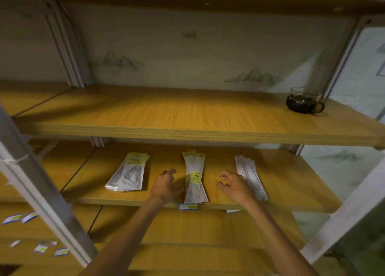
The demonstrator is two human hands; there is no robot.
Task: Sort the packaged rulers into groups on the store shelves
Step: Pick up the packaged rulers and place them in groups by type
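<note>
Three piles of packaged rulers lay on the shelf [281, 184]. The middle pile [194, 179] ran front to back, overhanging the front edge, between both hands. The left hand [166, 184] sat just beside it, nearer; the right hand [233, 185] hovered farther off, both loosely curled, holding nothing.

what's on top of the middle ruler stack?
One packaged ruler with a yellow-green label lies on top of the middle stack, roughly along it. Neither hand rests on it. The packs underneath are mostly covered, so no count.
</note>
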